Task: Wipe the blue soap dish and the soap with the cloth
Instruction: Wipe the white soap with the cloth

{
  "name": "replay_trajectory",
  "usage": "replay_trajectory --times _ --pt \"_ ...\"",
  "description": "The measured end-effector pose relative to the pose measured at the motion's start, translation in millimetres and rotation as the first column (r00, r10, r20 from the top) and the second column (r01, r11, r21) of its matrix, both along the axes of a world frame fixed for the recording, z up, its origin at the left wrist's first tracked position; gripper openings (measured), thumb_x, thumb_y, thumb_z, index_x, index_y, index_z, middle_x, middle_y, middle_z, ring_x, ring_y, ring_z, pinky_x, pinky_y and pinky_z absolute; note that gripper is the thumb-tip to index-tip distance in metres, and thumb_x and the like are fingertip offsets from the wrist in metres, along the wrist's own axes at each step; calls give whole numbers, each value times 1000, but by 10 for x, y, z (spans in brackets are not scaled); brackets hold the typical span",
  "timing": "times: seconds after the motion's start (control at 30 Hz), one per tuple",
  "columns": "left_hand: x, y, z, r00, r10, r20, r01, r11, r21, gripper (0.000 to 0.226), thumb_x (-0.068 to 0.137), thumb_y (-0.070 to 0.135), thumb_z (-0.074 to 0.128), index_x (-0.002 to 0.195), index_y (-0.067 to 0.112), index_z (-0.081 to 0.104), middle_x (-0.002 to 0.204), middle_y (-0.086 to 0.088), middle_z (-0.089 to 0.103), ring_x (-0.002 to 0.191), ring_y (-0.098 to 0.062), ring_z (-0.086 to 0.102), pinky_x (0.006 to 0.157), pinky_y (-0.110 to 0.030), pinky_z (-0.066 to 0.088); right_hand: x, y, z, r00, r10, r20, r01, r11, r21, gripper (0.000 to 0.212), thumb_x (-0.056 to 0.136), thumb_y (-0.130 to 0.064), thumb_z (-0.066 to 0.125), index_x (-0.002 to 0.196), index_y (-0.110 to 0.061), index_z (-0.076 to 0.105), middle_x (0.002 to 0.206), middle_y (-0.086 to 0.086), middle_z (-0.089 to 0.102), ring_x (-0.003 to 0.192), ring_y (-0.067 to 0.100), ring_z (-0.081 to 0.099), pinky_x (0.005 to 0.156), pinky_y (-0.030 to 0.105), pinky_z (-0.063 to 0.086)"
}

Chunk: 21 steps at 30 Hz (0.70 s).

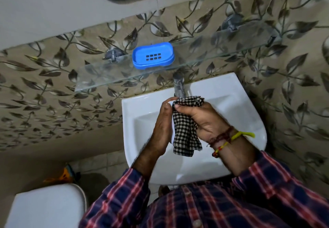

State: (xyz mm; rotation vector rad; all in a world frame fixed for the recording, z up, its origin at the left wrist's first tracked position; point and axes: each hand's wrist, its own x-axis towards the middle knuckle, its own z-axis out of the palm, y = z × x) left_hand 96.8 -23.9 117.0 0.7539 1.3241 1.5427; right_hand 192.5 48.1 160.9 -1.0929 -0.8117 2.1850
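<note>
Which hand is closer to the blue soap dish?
Left, though not by much. The left hand is below the blue soap dish, over the sink. The right hand, gripping the cloth, is below and further right.

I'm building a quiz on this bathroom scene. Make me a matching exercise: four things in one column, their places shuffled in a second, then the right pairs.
Things:
1. blue plastic soap dish
2. black-and-white checked cloth
3. metal tap
4. yellow and red thread bands

Places:
A. around the right wrist
B. at the back of the white ceramic sink, under the shelf
C. on the clear glass shelf
D. held between the left hand and right hand over the sink

Pairs: 1-C, 2-D, 3-B, 4-A
</note>
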Motion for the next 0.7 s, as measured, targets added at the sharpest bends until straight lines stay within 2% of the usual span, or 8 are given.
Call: replay_trajectory --times 0.07,0.13,0.23,0.33,0.43,0.5,0.63,0.7 --pt "-76 59 80 999 24 -40 -25 999 -34 57 103 48 29 135 5 48 129 -20 66 120 -28 64 102 -45 52 12 -66 -2 997 74 -7 -74 995 68 15 83 9 68 97 5 71 83 14 74 76 27 72 72 36 62" --pt "-161 126 165 994 60 -89 -67 995 -79 59 101 54 30 132 12 56 131 -18 67 124 -32 63 109 -54 47 21 -124 -4 988 150 32 -153 978 145 20 84 8 67 104 9 69 88 16 73 81 29 71 76 38 61" --pt "-126 146 170 999 -13 -50 9 998 -68 61 103 51 30 135 4 53 135 -20 63 130 -36 58 113 -53 43 -29 -21 36 993 102 53 -109 982 154 16 86 7 66 100 2 71 85 14 74 77 26 72 71 36 60" --pt "-50 122 112 999 -21 26 22 998 -55 62 104 46 31 139 -3 46 137 -25 60 131 -34 56 114 -53 42 -69 37 80 999 24 -27 -23 999 48 12 89 3 64 95 -1 73 82 13 76 74 25 73 65 34 61" --pt "-172 182 175 998 46 -39 -48 998 -43 55 103 44 31 133 1 48 132 -30 60 126 -38 58 111 -56 43 -51 -37 84 987 153 -44 -150 987 49 21 88 -1 66 109 2 70 95 17 74 86 30 72 79 43 61" --pt "-151 196 195 1000 15 -22 -16 999 -34 54 104 45 30 132 3 49 133 -28 60 127 -41 58 111 -54 44 -31 33 89 982 187 -21 -186 982 40 20 87 -1 67 107 1 70 94 17 74 84 30 72 76 40 62" --pt "7 182 108 998 -25 59 29 998 -57 62 104 44 30 140 -5 41 136 -26 59 129 -37 57 111 -50 44 -51 121 69 989 117 -89 -127 985 -115 14 91 -2 61 101 -5 70 88 13 73 77 26 72 72 36 62" --pt "-81 196 122 1000 13 29 -11 998 -61 62 101 46 32 136 -4 44 130 -25 61 125 -38 59 112 -54 43 -38 58 29 982 179 -57 -182 982 -45 14 90 -2 63 102 -3 70 89 14 74 78 27 73 73 39 62"
